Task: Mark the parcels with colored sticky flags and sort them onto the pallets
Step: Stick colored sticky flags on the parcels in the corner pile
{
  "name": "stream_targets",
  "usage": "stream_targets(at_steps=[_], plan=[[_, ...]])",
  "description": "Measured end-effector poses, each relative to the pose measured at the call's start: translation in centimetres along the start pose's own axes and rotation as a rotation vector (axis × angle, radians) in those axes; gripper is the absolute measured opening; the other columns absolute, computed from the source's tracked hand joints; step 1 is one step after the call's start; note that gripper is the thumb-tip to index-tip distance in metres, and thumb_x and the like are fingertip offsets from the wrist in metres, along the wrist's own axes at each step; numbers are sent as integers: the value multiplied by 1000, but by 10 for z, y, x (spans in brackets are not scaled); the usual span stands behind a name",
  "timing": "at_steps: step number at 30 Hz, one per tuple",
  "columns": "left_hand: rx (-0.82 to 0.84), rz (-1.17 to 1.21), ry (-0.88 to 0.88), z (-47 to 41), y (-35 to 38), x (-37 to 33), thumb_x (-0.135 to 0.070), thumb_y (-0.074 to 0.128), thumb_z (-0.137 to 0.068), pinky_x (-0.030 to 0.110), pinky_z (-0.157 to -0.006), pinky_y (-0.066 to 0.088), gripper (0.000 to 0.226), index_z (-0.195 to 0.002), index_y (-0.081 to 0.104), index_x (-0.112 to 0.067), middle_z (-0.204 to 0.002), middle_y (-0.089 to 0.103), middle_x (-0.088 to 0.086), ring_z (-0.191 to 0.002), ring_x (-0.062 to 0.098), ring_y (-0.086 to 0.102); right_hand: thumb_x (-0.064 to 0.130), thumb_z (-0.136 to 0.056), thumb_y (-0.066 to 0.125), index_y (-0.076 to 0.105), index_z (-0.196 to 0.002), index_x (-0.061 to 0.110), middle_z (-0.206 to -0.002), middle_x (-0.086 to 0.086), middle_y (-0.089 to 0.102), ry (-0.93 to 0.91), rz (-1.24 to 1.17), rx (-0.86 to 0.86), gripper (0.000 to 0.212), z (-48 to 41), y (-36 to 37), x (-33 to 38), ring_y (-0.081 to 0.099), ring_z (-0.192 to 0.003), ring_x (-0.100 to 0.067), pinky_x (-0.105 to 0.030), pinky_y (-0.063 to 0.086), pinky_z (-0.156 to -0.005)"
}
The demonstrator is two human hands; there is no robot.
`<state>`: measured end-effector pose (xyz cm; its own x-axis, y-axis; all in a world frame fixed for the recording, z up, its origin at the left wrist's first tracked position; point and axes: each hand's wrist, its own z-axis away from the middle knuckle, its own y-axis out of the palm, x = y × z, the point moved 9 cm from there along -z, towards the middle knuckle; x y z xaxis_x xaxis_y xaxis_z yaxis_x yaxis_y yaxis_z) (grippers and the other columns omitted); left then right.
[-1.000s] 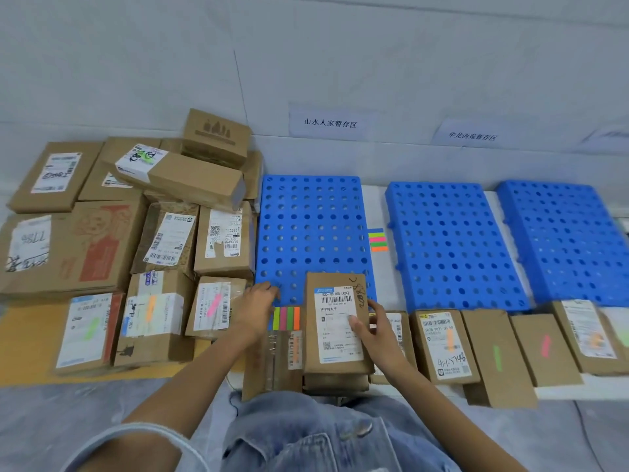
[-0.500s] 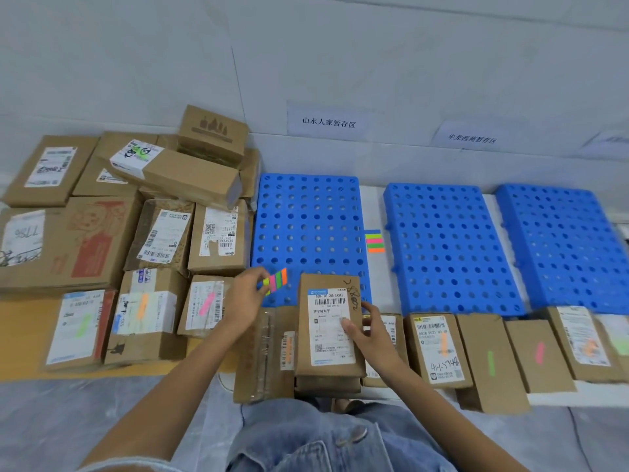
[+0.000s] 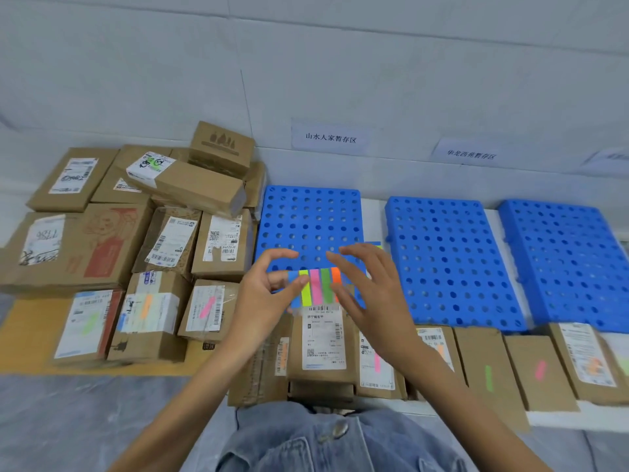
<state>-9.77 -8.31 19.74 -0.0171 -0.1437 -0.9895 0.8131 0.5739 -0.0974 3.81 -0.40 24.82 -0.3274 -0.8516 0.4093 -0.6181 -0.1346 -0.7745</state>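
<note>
Pinching a five-colour flag pad [image 3: 316,287] in the left hand [image 3: 260,303], right hand [image 3: 372,296] spread loose at its orange edge, three blue pallets [image 3: 306,216].

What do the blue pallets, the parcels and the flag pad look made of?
Blue pallets: moulded plastic by the look, uniform colour, regular round holes. Parcels: matte brown cardboard, several with white paper labels. Flag pad: thin neon strips, paper or film; too blurred to tell.
</note>
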Motion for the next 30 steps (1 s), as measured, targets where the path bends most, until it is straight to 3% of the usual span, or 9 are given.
stream_targets(at_steps=[4, 8, 11, 17, 19, 21, 23, 26, 30], plan=[[16, -15, 36, 5, 9, -11, -17, 70, -82, 20, -45, 42, 29, -102, 55, -31, -56, 48, 31, -41, 13, 44, 31, -93, 52, 61, -114, 17, -118, -9, 62, -135, 154, -53, 27, 3, 6, 12, 45, -120, -28, -54, 34, -102], [37, -27, 39, 8, 12, -11, -29, 71, -79, 32, -49, 42, 28, -98, 56, -41, -55, 46, 31, -44, 26, 42, 27, -93, 54, 64, -109, 15, -115, -9, 63, -139, 150, -113, 22, 10, 2, 14, 48, -118, -28, -57, 34, -102], [29, -19, 35, 12, 14, -8, -35, 70, -75, 28, -46, 44, 27, -98, 57, -41, -52, 45, 27, -42, 21, 42, 25, -91, 58, 71, -99, 13, -109, -7, 64, -97, 109, -144, 19, 12, -6, 15, 49, -114, -26, -54, 37, -100], [49, -5, 10, 14, 21, -9, -19, 67, -84, 16, -45, 33, 20, -102, 59, -26, -49, 36, 8, -42, 7, 32, 27, -88, 58, 69, -83, 14, -90, -4, 58, 47, -51, -128, 17, 10, -12, 11, 48, -93, -17, -34, 42, -82], [70, 8, -40, 11, 26, -5, -23, 67, -84, 13, -56, 41, 16, -99, 63, -26, -56, 51, -1, -51, 5, 46, 28, -87, 58, 68, -80, 14, -85, -3, 56, 37, -52, -130, 19, 9, -11, 13, 47, -87, -16, -30, 41, -77], [74, 46, -141, 8, 29, 6, -23, 67, -85, 21, -82, 48, 9, -92, 68, -27, -83, 68, -7, -84, 6, 63, 26, -86, 60, 68, -78, 13, -81, -3, 56, 7, -40, -126, 17, 9, -8, 17, 46, -83, -15, -25, 38, -75], [65, 86, -208, 6, 29, 16, -20, 68, -84, 29, -94, 46, 6, -86, 70, -25, -93, 70, -7, -99, 9, 64, 25, -85, 61, 68, -79, 15, -80, -1, 54, -7, -46, -76, 14, 11, -2, 18, 45, -81, -15, -22, 35, -74], [-7, 92, -181, 1, 17, 29, -15, 71, -81, 33, -92, 48, 7, -84, 69, -21, -83, 71, -2, -88, 14, 66, 25, -83, 64, 66, -80, 20, -78, 8, 50, 48, -116, 98, 7, 18, 16, 10, 42, -81, -9, -21, 35, -76], [-140, 35, -201, -5, -11, 71, -11, 70, -82, 37, -85, 48, 11, -83, 66, -22, -80, 69, 0, -82, 15, 65, 22, -83, 69, 63, -78, 23, -80, 16, 51, 328, -354, 393, 7, 40, 43, -12, 44, -85, -2, -13, 33, -80]])
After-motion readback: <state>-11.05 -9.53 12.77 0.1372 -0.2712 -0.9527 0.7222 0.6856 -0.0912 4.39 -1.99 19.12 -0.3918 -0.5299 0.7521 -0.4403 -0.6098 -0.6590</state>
